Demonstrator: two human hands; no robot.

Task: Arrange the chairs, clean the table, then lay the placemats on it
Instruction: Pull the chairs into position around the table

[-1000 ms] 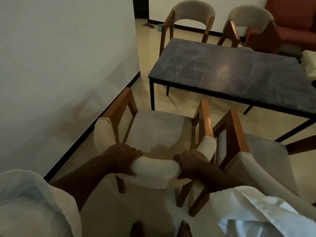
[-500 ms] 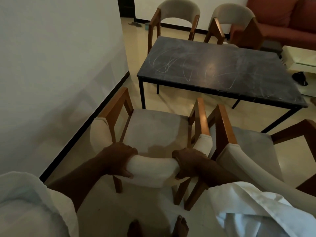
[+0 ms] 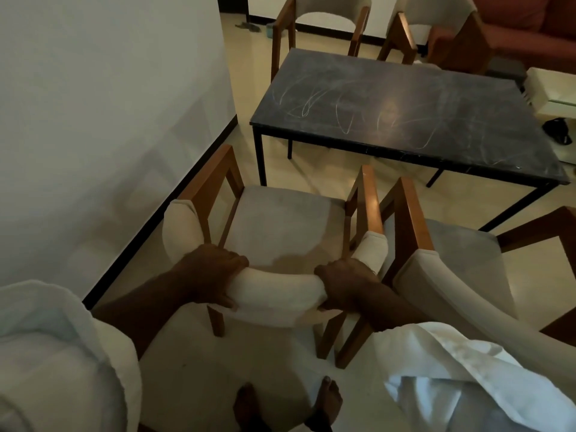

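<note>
A wooden chair with a beige seat (image 3: 280, 222) stands in front of me, facing the dark table (image 3: 405, 113). My left hand (image 3: 212, 275) and my right hand (image 3: 346, 285) both grip its curved padded backrest, one at each end. A second chair of the same kind (image 3: 461, 254) stands right beside it, their wooden arms nearly touching. The black tabletop shows pale smear marks. Two more chairs (image 3: 330, 14) stand at the table's far side. No placemats are in view.
A white wall (image 3: 103, 120) with a black skirting runs close along the left of the held chair. A red sofa (image 3: 523, 29) and a low white table (image 3: 551, 88) sit at the far right. My bare feet (image 3: 290, 406) stand behind the chair.
The held chair and I have come closer to the table, which now fills more of the view. Both hands keep the same grip on the backrest.
</note>
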